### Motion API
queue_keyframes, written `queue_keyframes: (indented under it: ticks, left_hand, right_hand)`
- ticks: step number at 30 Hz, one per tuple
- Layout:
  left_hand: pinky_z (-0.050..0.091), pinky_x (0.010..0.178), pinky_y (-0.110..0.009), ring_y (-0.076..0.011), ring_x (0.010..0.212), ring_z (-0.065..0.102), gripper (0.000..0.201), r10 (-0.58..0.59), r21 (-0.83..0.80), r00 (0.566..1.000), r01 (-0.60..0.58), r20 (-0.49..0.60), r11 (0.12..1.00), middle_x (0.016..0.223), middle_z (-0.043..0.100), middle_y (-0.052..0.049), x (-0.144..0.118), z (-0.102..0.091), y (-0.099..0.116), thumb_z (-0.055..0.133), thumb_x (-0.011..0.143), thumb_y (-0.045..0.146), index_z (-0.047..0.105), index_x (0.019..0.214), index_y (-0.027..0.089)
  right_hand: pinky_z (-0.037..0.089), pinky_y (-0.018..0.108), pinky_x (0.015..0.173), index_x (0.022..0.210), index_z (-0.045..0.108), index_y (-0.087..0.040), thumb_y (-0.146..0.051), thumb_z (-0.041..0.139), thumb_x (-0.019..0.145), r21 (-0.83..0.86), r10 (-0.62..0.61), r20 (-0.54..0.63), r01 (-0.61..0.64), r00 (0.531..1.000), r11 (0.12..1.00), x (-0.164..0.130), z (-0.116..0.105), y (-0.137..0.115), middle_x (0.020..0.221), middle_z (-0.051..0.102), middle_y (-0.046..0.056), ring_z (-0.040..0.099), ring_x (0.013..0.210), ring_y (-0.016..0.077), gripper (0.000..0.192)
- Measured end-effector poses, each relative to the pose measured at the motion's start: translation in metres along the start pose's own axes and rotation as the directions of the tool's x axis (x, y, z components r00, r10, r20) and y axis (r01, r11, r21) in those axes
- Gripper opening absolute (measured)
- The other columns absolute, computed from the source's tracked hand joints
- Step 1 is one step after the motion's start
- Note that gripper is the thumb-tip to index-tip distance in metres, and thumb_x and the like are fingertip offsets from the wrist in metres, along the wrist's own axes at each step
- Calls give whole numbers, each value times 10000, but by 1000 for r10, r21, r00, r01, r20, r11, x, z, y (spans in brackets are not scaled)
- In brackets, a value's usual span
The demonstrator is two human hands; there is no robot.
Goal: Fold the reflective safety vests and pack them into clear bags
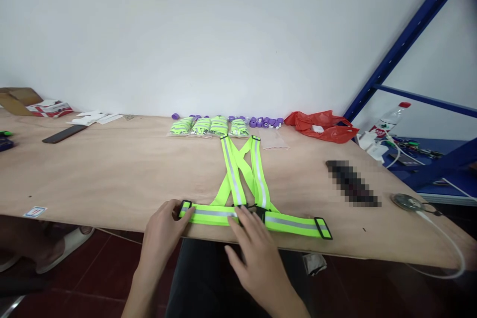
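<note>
A neon-green reflective safety vest (231, 174), made of straps with silver stripes, lies flat before me. Its two shoulder straps point away and its waist belt runs along the table's near edge. My left hand (162, 231) grips the belt's left end beside a black slider, thumb on top and fingers curled. Over the belt's middle, my right hand (255, 251) has its fingers stretched out, the tips touching the belt near the black buckle (260, 212), which it partly hides. Another black slider (323, 228) sits at the belt's right end.
Several bagged green vests (219, 125) and purple rolls (263, 122) line the wall. A red plastic bag (324, 126), blurred dark object (352, 184) and round cabled device (408, 202) are right. A dark phone-like slab (64, 133) and cardboard box (18, 102) lie left. Someone's foot shows below.
</note>
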State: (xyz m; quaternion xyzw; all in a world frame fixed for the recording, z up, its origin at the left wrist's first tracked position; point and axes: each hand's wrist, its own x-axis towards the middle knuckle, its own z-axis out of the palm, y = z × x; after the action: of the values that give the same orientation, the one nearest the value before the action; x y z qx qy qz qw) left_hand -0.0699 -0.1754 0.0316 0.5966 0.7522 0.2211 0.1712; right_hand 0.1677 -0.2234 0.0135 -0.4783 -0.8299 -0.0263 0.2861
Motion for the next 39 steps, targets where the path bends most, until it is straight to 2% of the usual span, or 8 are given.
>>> queue_keyframes:
  ticks: [5, 12, 16, 21, 25, 31, 36, 39]
  left_hand:
    - [405, 649, -295, -259, 787, 657, 356, 1, 0, 998, -1, 69, 1000, 841, 722, -78, 6, -3, -4, 491, 872, 501, 675, 863, 197]
    - [361, 556, -259, -202, 610, 590, 316, -5, -36, 1000, 6, 30, 999, 632, 625, -8, 7, -4, -7, 497, 853, 515, 580, 764, 223]
    - [363, 520, -238, -150, 528, 494, 349, -49, -293, 999, 42, -16, 955, 645, 622, 27, 1, 1, -5, 573, 806, 554, 570, 916, 223]
    - [354, 490, -204, -118, 512, 477, 460, -88, -702, 986, -39, -144, 711, 620, 592, 49, -8, 6, 24, 688, 776, 512, 503, 1075, 216]
    - [439, 551, -216, -142, 624, 594, 405, 3, -751, 961, -217, -276, 623, 729, 637, 13, -10, 9, 59, 723, 779, 428, 508, 1050, 217]
    - [378, 497, -175, -89, 511, 475, 317, 155, -778, 951, -308, -267, 547, 596, 462, 91, -13, 23, 82, 687, 844, 332, 503, 1082, 231]
    - [369, 498, -188, -98, 517, 493, 216, 345, -647, 923, -368, -169, 667, 616, 469, 80, -15, 39, 107, 583, 920, 329, 507, 1094, 227]
    - [370, 513, -217, -129, 515, 537, 192, 542, -428, 840, -479, 31, 767, 600, 500, 74, -14, 55, 130, 533, 938, 301, 516, 1118, 234]
  right_hand:
    - [441, 502, 1114, 1439, 503, -189, -388, 561, 950, 36, -23, 190, 17, 981, 999, 4, 21, -4, 1508, 493, 85, 464, 1385, 307, 531]
    - [454, 492, 1115, 1433, 501, -183, -277, 545, 945, 47, -19, 171, 11, 985, 999, -1, 20, 2, 1500, 502, 99, 463, 1388, 287, 498]
    - [476, 484, 1102, 1399, 523, -118, -212, 507, 940, 34, 3, 117, -7, 993, 999, -3, 22, 1, 1439, 558, 140, 484, 1370, 290, 469]
    - [457, 489, 1124, 1414, 517, -143, -254, 540, 937, 23, -4, 151, 1, 989, 1000, -7, 22, 1, 1464, 542, 106, 450, 1393, 303, 490]
    - [470, 501, 1104, 1411, 521, -143, -259, 556, 929, -11, 20, 143, -19, 990, 1000, -9, 23, 1, 1418, 569, 144, 466, 1375, 320, 497]
    - [459, 507, 1110, 1393, 536, -146, -230, 535, 922, 11, 8, 154, -10, 988, 1000, -8, 21, 2, 1394, 585, 132, 460, 1371, 316, 479]
    - [427, 512, 1130, 1415, 521, -149, -228, 550, 909, 43, 28, 132, -34, 991, 999, -7, 20, 1, 1450, 543, 129, 445, 1382, 314, 512]
    - [446, 541, 1093, 1354, 584, -141, -243, 534, 921, 70, 7, 100, -14, 995, 997, -15, 24, 1, 1377, 611, 138, 523, 1307, 333, 448]
